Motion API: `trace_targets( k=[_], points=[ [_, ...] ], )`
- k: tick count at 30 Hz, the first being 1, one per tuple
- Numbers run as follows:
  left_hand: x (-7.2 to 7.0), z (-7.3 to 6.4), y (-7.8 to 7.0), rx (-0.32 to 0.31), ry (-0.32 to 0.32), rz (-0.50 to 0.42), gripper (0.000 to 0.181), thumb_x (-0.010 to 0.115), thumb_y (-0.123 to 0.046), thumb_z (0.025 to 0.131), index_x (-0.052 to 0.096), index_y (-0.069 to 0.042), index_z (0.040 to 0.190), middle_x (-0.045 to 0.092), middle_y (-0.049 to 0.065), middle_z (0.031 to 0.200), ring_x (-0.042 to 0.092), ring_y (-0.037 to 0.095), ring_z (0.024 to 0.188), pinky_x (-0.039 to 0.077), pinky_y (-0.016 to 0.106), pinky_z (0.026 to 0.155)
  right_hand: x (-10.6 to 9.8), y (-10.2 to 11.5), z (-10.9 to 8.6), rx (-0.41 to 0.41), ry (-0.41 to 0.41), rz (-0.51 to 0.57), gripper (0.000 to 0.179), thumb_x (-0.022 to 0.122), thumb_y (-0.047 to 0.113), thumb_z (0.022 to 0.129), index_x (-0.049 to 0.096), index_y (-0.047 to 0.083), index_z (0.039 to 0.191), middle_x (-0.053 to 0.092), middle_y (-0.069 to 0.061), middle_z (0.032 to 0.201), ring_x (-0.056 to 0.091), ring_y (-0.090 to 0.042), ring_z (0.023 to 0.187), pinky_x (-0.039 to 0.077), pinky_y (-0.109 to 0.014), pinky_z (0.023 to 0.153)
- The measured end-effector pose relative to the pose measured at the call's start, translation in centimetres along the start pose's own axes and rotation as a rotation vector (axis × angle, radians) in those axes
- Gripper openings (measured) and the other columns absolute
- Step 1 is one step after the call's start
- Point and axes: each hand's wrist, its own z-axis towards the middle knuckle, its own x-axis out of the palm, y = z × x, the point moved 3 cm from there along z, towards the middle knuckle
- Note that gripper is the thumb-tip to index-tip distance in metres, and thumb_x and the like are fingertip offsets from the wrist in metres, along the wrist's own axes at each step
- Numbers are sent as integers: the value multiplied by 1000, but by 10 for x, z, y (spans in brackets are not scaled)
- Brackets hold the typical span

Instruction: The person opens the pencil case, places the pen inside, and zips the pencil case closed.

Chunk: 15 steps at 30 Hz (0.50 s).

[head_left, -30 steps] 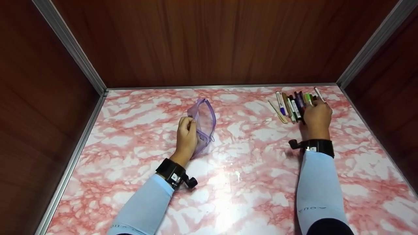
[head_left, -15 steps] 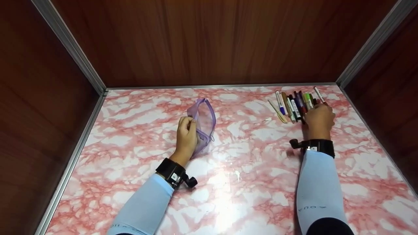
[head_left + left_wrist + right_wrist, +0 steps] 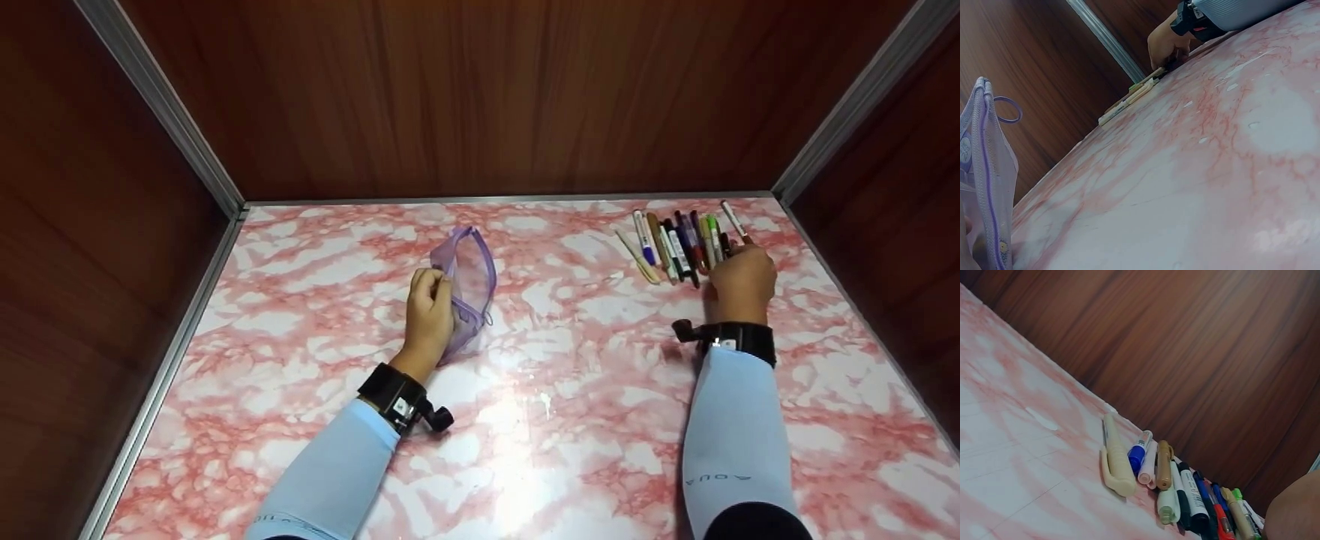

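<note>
In the head view my left hand (image 3: 430, 311) pinches the near side of a purple mesh zip pouch (image 3: 487, 277), its zipped mouth spread apart. The pouch (image 3: 985, 169) stands upright at the left edge of the left wrist view, a ring pull on its zip. My right hand (image 3: 744, 281) is at the right end of a row of pens and markers (image 3: 675, 244), fingers bent down among them. A white pen with a red end (image 3: 735, 219) runs up to its knuckles. Its fingertips are hidden, so I cannot tell whether they hold a pen.
A cream pen (image 3: 1117, 464) lies slanted at the left end of the row, a blue-capped marker (image 3: 1139, 453) beside it. Dark wood panels (image 3: 510, 97) with metal edging enclose the red-and-white marbled table (image 3: 570, 390) at the back and sides.
My right hand has shifted slightly right and toward me, uncovering more of the green-capped pen and its neighbours. The left hand and the pouch have stayed in place.
</note>
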Motion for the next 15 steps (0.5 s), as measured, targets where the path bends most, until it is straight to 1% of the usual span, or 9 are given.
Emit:
trace_targets(
  k=[4, 7, 12, 15],
  points=[
    [0, 0, 0, -4, 7, 1, 16, 56, -8, 114, 65, 0, 103, 52, 7, 106, 51, 11, 85, 45, 22, 75, -5, -4, 0, 17, 26, -28, 55, 63, 20, 105, 61, -12, 149, 62, -37, 150, 61, -48, 127, 54, -62, 111],
    [0, 0, -1, -11, 11, 2, 17, 56, -8, 114, 64, 0, 102, 51, 6, 105, 50, 12, 84, 44, 21, 73, -7, -5, 0, 22, 43, -36, 56, 61, 26, 106, 62, -14, 145, 61, -36, 150, 61, -46, 125, 54, -60, 110],
    [0, 1, 0, -8, 5, 7, 17, 57, -8, 114, 65, 0, 101, 51, 5, 105, 50, 11, 87, 44, 22, 77, -9, -4, -2, 8, 33, -35, 51, 62, 25, 103, 68, -14, 135, 64, -36, 146, 63, -46, 123, 55, -59, 108],
    [1, 1, 1, -4, 4, 8, 17, 57, -7, 114, 65, 1, 101, 51, 6, 104, 50, 11, 87, 44, 22, 76, -11, -5, -3, 10, 37, -19, 48, 60, 25, 104, 71, -11, 135, 66, -35, 145, 64, -46, 123, 55, -56, 104]
  ],
)
